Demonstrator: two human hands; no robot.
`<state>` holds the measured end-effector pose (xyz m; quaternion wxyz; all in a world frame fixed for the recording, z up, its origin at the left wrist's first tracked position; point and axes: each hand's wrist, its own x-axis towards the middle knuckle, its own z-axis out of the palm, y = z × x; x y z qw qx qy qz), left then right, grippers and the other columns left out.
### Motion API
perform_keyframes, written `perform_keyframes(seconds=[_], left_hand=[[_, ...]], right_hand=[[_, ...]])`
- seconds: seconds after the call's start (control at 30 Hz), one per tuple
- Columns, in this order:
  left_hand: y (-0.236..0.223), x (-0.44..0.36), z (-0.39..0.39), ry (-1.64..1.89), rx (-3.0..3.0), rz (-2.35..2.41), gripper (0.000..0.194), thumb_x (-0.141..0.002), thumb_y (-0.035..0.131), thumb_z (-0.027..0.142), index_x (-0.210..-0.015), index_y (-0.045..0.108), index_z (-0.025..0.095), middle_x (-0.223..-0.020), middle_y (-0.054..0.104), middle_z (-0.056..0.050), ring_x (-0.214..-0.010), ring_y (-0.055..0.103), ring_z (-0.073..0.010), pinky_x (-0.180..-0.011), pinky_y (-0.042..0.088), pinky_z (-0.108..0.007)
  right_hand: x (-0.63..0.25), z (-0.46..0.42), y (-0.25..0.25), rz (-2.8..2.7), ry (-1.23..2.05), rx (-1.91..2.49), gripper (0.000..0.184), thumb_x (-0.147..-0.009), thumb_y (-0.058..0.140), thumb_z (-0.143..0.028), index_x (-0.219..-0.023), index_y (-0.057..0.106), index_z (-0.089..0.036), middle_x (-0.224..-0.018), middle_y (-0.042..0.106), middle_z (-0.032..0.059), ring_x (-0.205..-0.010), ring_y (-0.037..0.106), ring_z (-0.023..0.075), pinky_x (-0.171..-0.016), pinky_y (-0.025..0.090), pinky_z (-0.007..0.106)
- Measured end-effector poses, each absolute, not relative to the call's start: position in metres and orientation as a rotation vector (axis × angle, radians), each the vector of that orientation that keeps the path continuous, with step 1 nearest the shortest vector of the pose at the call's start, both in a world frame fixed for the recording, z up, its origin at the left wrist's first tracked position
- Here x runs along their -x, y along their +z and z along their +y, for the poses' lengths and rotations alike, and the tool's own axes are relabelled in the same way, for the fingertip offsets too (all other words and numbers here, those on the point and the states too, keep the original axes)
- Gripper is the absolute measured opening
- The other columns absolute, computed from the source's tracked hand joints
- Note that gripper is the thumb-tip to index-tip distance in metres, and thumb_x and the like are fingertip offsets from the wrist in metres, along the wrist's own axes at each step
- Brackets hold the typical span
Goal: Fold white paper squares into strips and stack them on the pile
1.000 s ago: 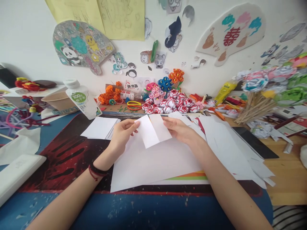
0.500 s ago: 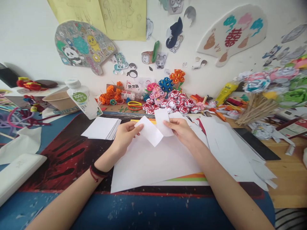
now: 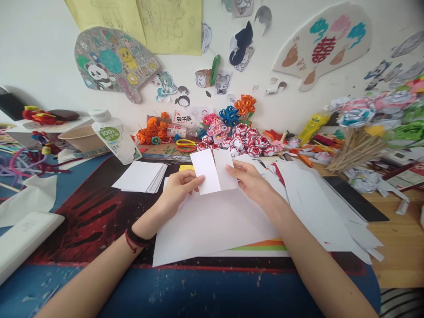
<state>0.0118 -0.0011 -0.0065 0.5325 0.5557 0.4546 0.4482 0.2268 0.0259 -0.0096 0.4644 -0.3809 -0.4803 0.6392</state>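
Observation:
My left hand [image 3: 183,187] pinches a small white piece of paper [image 3: 206,171] by its lower left edge. A second white piece of paper [image 3: 225,160] is gripped at its right edge by my right hand [image 3: 247,176]. The two pieces stand nearly upright, side by side, with their inner edges meeting or slightly overlapping. Below them lies a large white sheet [image 3: 215,225], with orange and green strips showing under its front edge. Left of my left hand sits a stack of white paper squares [image 3: 141,176].
Loose white sheets [image 3: 314,203] spread out on the right beside a black flat board [image 3: 354,198]. Red-and-white paper flowers [image 3: 247,140] fill the back of the table. A white bottle [image 3: 114,137] leans at the back left. A long white case [image 3: 28,243] lies at the left.
My left hand has turned its piece of paper from a slant to nearly upright, bringing it level beside the other piece. The right hand has stayed almost still.

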Motion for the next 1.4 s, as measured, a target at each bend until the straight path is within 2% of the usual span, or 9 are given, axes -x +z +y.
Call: perform_keyframes(seconds=[0.07, 0.2, 0.63, 0.93, 1.27, 1.4], left_hand=[[-0.007, -0.011, 0.000, 1.113, -1.353, 1.142, 0.026, -0.076, 0.071, 0.038, -0.071, 0.062, 0.014, -0.061, 0.055, 0.002, -0.058, 0.049, -0.0085, -0.054, 0.035, -0.021], [-0.009, -0.007, 0.003, 1.143, -1.371, 1.222, 0.026, -0.075, 0.072, 0.037, -0.071, 0.062, 0.014, -0.063, 0.058, 0.001, -0.059, 0.051, -0.0088, -0.053, 0.035, -0.021], [-0.008, -0.003, 0.006, 1.194, -1.470, 1.287, 0.027, -0.074, 0.072, 0.039, -0.070, 0.064, 0.013, -0.062, 0.059, 0.001, -0.057, 0.052, -0.0097, -0.052, 0.037, -0.021], [-0.008, 0.004, 0.009, 1.220, -1.490, 1.341, 0.026, -0.076, 0.071, 0.038, -0.069, 0.062, 0.014, -0.060, 0.057, 0.002, -0.056, 0.051, -0.0090, -0.052, 0.036, -0.021], [-0.014, -0.005, 0.005, 1.048, -1.771, 1.296, 0.028, -0.082, 0.062, 0.042, -0.075, 0.065, 0.015, -0.064, 0.062, -0.001, -0.057, 0.055, -0.0125, -0.054, 0.042, -0.023], [-0.018, -0.008, 0.004, 0.992, -1.892, 1.383, 0.028, -0.085, 0.057, 0.041, -0.076, 0.066, 0.016, -0.065, 0.065, -0.002, -0.056, 0.057, -0.0131, -0.054, 0.042, -0.023]], right_hand=[[-0.230, 0.027, -0.010, -1.273, 1.607, 0.981, 0.042, -0.069, 0.080, -0.037, -0.106, 0.071, -0.018, -0.104, 0.072, 0.0097, -0.088, 0.067, 0.0202, -0.074, 0.050, 0.030], [-0.235, 0.029, -0.011, -1.351, 1.455, 1.071, 0.039, -0.065, 0.082, -0.035, -0.096, 0.074, -0.012, -0.097, 0.074, 0.0130, -0.083, 0.067, 0.0224, -0.072, 0.051, 0.032], [-0.239, 0.036, -0.012, -1.338, 1.265, 1.080, 0.034, -0.062, 0.083, -0.032, -0.088, 0.075, -0.012, -0.091, 0.075, 0.0116, -0.077, 0.068, 0.0223, -0.063, 0.051, 0.030], [-0.245, 0.039, -0.013, -1.329, 1.191, 1.091, 0.037, -0.061, 0.083, -0.033, -0.091, 0.075, -0.012, -0.093, 0.075, 0.0124, -0.079, 0.068, 0.0228, -0.065, 0.051, 0.031], [-0.225, 0.026, -0.013, -1.615, 1.484, 0.942, 0.043, -0.083, 0.061, -0.051, -0.098, 0.072, -0.012, -0.086, 0.071, 0.0102, -0.074, 0.064, 0.0175, -0.063, 0.051, 0.028], [-0.220, 0.025, -0.016, -1.721, 1.520, 0.889, 0.045, -0.085, 0.058, -0.053, -0.091, 0.070, -0.011, -0.080, 0.068, 0.0084, -0.072, 0.062, 0.0168, -0.064, 0.049, 0.028]])
